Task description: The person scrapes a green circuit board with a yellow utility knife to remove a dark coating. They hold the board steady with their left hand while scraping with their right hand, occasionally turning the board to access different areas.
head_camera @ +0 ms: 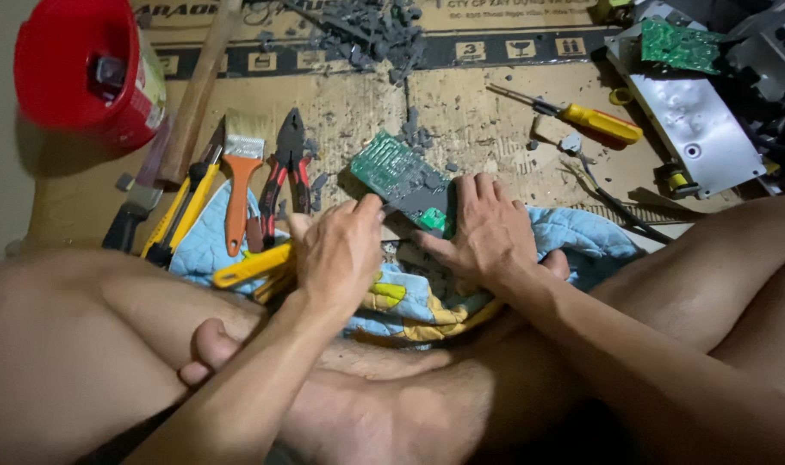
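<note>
- The green circuit board (398, 175) lies on a blue patterned cloth (573, 237) over cardboard (470, 112) on the floor, between both hands.
- The right hand (489, 232) lies spread flat, pinning the board's near end; it grips nothing.
- The left hand (341, 250) curls at the board's edge; I cannot tell what it holds.
- Seems mid-way through stripping the board; prying next needs a firm hold.
- Pliers (289, 168), a paintbrush (240, 176), a yellow screwdriver (595, 122) and grey debris (371, 34) crowd around.
</note>
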